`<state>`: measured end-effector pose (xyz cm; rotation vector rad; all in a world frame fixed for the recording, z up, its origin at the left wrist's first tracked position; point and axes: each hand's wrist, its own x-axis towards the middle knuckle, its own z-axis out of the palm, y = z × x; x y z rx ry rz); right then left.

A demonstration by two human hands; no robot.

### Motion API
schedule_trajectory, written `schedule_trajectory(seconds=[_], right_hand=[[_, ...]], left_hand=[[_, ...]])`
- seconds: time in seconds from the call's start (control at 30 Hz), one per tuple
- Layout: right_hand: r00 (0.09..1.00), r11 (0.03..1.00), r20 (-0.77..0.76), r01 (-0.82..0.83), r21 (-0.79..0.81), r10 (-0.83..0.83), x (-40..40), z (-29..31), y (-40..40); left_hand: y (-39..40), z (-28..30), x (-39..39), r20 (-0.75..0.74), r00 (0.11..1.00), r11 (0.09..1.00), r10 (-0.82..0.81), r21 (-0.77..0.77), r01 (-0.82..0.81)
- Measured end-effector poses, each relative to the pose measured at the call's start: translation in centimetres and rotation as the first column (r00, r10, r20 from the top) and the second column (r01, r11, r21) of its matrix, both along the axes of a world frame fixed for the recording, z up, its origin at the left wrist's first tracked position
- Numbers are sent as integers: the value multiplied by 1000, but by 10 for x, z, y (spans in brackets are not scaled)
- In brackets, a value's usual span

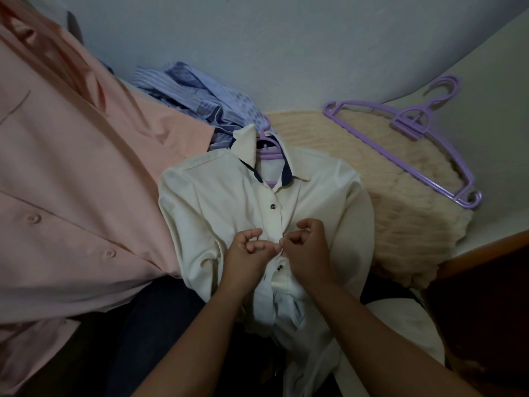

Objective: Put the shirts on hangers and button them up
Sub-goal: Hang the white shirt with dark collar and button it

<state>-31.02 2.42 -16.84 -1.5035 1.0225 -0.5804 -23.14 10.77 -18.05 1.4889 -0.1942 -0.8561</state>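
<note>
My left hand [248, 247] and right hand [307, 245] pinch the white shirt [217, 202] front between them; the next button [280, 267] sits just below my fingertips, nearer the right.

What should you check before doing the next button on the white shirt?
1. White shirt on its purple hanger: ok, the hanger shows inside the collar.
2. Top button fastened: ok.
3. Left hand and right hand pinching the placket together: ok.
4. Button at the fingertips through its hole: cannot tell, the fingers hide it.
5. Next button below the hands: not ok, the placket there looks open.
6. Spare hangers ready for the blue shirts: ok.
</note>
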Motion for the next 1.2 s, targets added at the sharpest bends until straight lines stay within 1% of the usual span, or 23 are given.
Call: schedule_trajectory(seconds=[0.17,0.2,0.3,0.33,0.4,0.47,0.5,0.53,0.57,0.6,0.63,0.67,0.7,0.77,0.83,0.9,0.97,1.03,1.07,1.2], right_hand=[[998,998,30,-51,-33,52,-4,-2,-3],[997,998,47,-60,-20,61,-5,-2,-4],[993,995,73,-92,23,90,-6,-4,-9],[992,994,71,-107,28,105,-6,-5,-9],[989,990,54,-137,17,136,-6,-6,-10],[990,991,41,-134,-5,134,-9,-7,-10],[992,992,23,-123,-37,124,-12,-8,-10],[992,989,-8,-124,-80,124,-16,-9,-10],[989,983,-42,-144,-118,140,-20,-9,-11],[984,975,-75,-171,-142,162,-24,-9,-12],[977,967,-107,-199,-161,183,-27,-9,-14],[970,958,-143,-223,-178,199,-30,-9,-16],[963,951,-174,-240,-194,207,-31,-8,-16],[955,942,-215,-252,-221,205,-32,-5,-17],[949,934,-249,-254,-251,191,-32,-3,-17],[951,928,-258,-241,-283,169,-32,-1,-19],[966,942,-227,-183,-280,121,-30,8,-24],[990,978,-125,-81,-191,58,-25,21,-34],[998,991,-56,-41,-130,33,-22,29,-41],[981,991,190,17,130,-41,-1,53,-70]], left_hand=[[-1,-1,6,-28,999,998,-24,61,25],[-2,0,7,-56,998,998,-23,64,27],[-2,5,14,-247,969,1000,-23,5,25],[-2,6,17,-290,957,1000,-31,-8,30],[-1,10,20,-308,950,999,-50,-11,49],[1,10,18,-255,966,999,-51,-7,51],[4,10,15,-202,979,999,-39,-13,37],[7,9,13,-120,993,1000,-19,-10,18],[11,8,12,16,1000,1000,4,29,-4],[16,7,12,195,981,994,12,104,-33],[20,5,13,375,927,980,-7,185,-67],[23,4,13,505,862,966,-44,241,-91],[25,4,13,571,816,956,-92,281,-89],[25,3,10,592,786,939,-181,342,-41],[23,3,10,572,791,926,-219,378,-17],[20,6,13,571,798,926,-193,376,-46],[18,13,16,517,852,960,-80,269,-73],[14,25,18,405,914,989,30,120,-86],[10,30,21,381,923,994,59,60,-88],[-16,49,43,452,889,997,73,-36,-63]])
